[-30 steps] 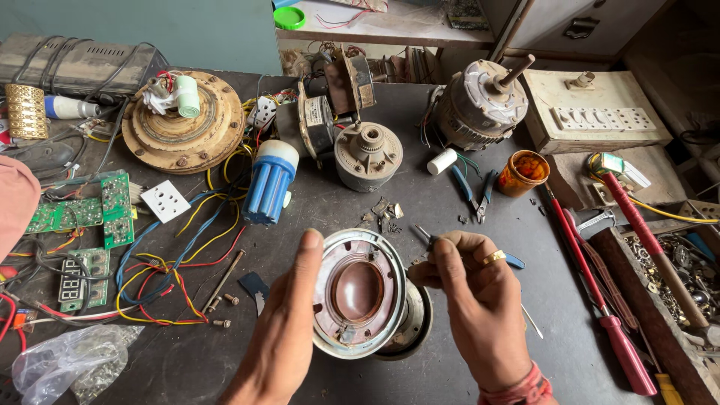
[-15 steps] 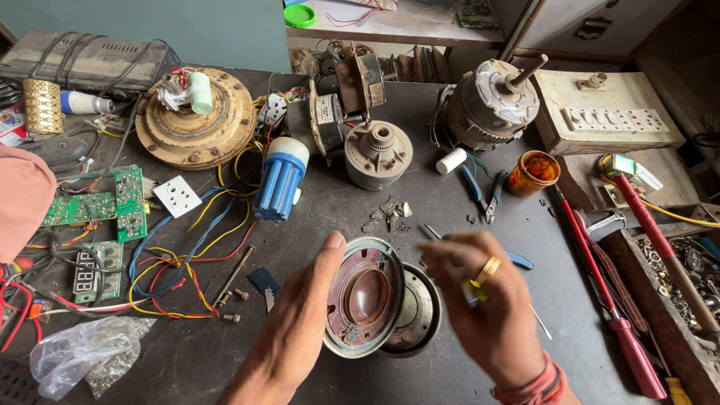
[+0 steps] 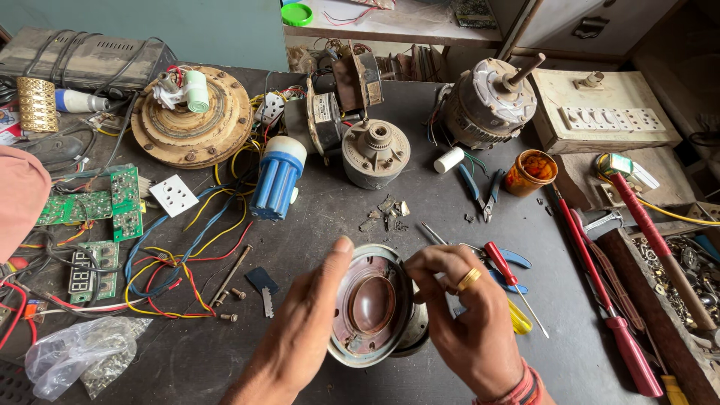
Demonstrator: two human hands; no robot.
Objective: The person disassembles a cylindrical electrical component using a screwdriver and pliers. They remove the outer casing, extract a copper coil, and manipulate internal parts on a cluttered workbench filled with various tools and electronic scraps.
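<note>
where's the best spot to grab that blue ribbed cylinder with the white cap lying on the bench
Take the blue ribbed cylinder around its blue middle, coming from above with fingers across its width. It lies on its side, tilted, white cap toward the far end. The ribs probably help grip. Loose wires crowd its lower left, so the right flank looks freer.

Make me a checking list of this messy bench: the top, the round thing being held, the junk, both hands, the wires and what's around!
Surface: dark worktable, dusty.
Job's things: round metal motor cover, tilted up on its edge.
Clutter: blue capacitor, grey motor, green circuit boards, red-handled screwdriver.
Grippers: left hand steadies the cover's left rim; right hand, ringed, pinches its right rim.
Cables: loose coloured wires lie tangled at left.
Surroundings: beige switch board, tool tray at right.
</note>
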